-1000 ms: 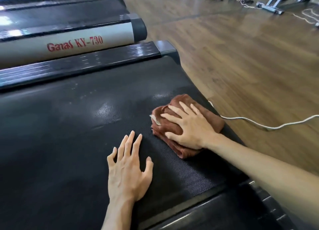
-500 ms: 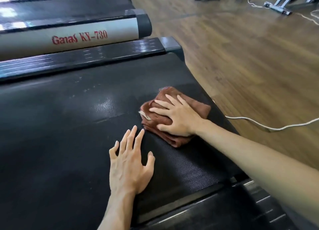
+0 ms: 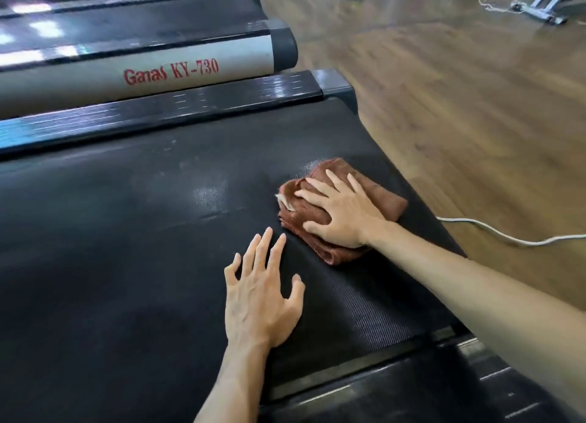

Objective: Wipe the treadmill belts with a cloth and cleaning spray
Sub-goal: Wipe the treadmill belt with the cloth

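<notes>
A black treadmill belt (image 3: 126,232) fills the lower left of the head view. A folded brown cloth (image 3: 385,197) lies on the belt near its right end. My right hand (image 3: 342,213) presses flat on top of the cloth with fingers spread. My left hand (image 3: 260,299) rests palm down on the bare belt just in front of the cloth, fingers apart, holding nothing. A damp shiny patch (image 3: 209,197) shows on the belt left of the cloth. No spray bottle is in view.
A dark side rail (image 3: 158,111) borders the belt's far side, with a second treadmill's grey rail marked "Ganas KY-730" (image 3: 171,72) beyond. A white cable (image 3: 507,237) lies on the wooden floor (image 3: 459,105) at right. Gym equipment legs (image 3: 545,7) stand far right.
My right hand slid the cloth a little to the left along the belt, then held about there. My left hand stayed flat on the belt.
</notes>
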A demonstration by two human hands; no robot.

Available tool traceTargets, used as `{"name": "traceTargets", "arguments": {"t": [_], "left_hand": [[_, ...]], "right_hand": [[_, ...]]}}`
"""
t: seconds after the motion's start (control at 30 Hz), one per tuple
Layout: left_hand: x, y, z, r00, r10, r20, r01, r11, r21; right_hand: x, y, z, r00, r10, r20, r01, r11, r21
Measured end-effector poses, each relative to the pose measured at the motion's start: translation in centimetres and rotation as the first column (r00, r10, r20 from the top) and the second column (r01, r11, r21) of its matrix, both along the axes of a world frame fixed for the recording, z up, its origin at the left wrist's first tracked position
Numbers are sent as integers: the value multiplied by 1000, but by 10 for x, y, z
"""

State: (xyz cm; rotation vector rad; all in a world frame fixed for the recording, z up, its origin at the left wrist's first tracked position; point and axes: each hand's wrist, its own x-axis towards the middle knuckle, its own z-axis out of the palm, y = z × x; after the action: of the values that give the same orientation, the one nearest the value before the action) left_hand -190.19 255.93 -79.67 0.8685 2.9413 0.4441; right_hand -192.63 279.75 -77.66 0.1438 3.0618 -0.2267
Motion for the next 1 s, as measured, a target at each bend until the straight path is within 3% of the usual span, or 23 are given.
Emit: {"name": "traceTargets", "arguments": {"t": [0.07,0.17,0.27,0.4,0.53,0.67,0.83,0.9,1.0], "left_hand": [[1,-3,2,1000,-18,0,18,998,58],[-11,-15,15,996,86,26,-90,965,247],[-48,-52,22,980,200,22,-200,959,200],[-104,-103,15,964,267,11,-268,963,19],[-136,-135,11,947,321,-12,-321,945,-55],[-170,-157,11,931,364,-24,-364,919,-153],[-174,-159,0,928,371,-41,-372,908,-193],[-176,-159,-2,924,377,-67,-383,906,-179],[-177,-163,-5,922,381,-74,-388,904,-182]], "right_hand": [[30,-4,-2,999,-54,8,54,998,-12],[33,0,-2,954,-297,28,297,955,6],[-15,-7,1,917,-396,58,395,918,27],[-79,-46,1,961,-270,66,270,963,10],[-43,-92,0,997,-56,51,58,997,-50],[-9,-69,-5,971,-238,31,238,971,14],[-86,-54,-3,882,-469,42,465,882,76],[-110,-74,-8,908,-418,21,416,907,58],[-94,-133,-12,982,-187,7,187,982,26]]}}
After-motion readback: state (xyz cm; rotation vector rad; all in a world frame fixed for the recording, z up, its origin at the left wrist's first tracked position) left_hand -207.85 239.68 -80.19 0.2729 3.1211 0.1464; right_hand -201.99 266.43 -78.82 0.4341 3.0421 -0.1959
